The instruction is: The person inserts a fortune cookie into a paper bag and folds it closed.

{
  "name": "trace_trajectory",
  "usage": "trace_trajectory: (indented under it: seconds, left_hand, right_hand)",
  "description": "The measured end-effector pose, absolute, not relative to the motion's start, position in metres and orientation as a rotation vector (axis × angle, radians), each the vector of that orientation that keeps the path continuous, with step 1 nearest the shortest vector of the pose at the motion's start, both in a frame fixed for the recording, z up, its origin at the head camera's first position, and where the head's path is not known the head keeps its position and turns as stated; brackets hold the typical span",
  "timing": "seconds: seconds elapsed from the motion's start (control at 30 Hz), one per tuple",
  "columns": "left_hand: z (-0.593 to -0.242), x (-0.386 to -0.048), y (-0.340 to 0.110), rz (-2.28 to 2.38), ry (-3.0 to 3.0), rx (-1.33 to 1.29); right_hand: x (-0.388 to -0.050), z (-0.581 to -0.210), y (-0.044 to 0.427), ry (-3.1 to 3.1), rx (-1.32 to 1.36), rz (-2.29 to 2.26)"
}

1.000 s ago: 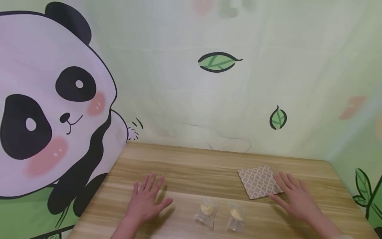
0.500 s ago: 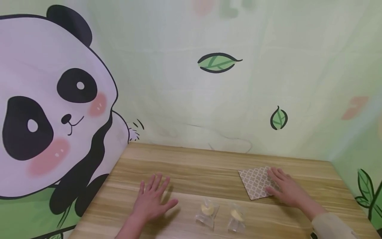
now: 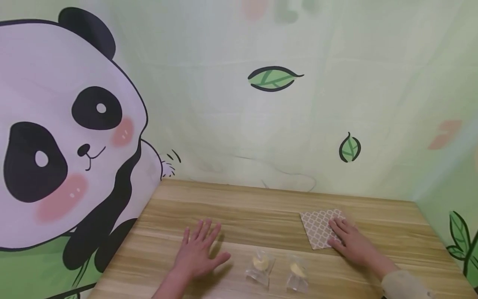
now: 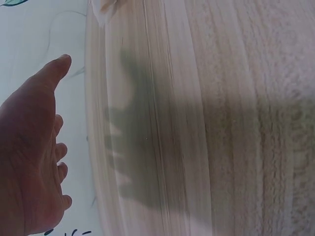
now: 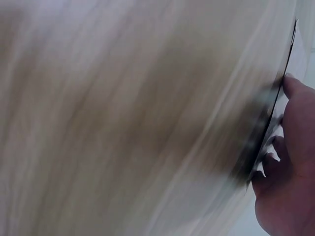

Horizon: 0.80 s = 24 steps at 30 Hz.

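A square coaster (image 3: 317, 230) with a grey-beige lattice pattern lies flat on the wooden table, right of the middle. My right hand (image 3: 349, 244) reaches over its right part in the head view, fingers extended and covering some of it. In the right wrist view, the thumb and fingertips of my right hand (image 5: 288, 152) are at the thin coaster's edge (image 5: 290, 49). On the left side my left hand (image 3: 199, 253) hovers over the table with fingers spread, holding nothing. Its shadow falls on the wood in the left wrist view, where the left hand (image 4: 34, 137) appears at the left edge.
Two small yellowish items in clear plastic wrappers, one on the left (image 3: 260, 263) and one on the right (image 3: 297, 270), lie between the hands on the wooden table (image 3: 242, 207). Behind stands a light green backdrop (image 3: 224, 116) with a printed panda (image 3: 48, 83) and leaves.
My right hand has moved left from the coaster's right edge to over its surface. My left hand has drifted slightly right. The wrapped items and coaster show no clear movement.
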<state>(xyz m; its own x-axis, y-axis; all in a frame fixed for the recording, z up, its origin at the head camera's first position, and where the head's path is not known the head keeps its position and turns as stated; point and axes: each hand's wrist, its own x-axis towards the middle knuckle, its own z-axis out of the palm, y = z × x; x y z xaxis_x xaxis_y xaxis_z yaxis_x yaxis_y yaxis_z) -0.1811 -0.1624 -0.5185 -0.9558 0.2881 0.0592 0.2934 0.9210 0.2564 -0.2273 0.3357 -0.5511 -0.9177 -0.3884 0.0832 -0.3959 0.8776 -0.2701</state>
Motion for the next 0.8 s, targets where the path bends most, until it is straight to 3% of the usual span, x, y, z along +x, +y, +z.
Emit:
trace_trajectory:
  seconds: [0.8]
  left_hand:
    - [-0.520, -0.179, -0.165, -0.384, -3.051, -0.467]
  right_hand:
    - [-0.242, -0.544, 0.238, -3.064, 0.671, 0.365]
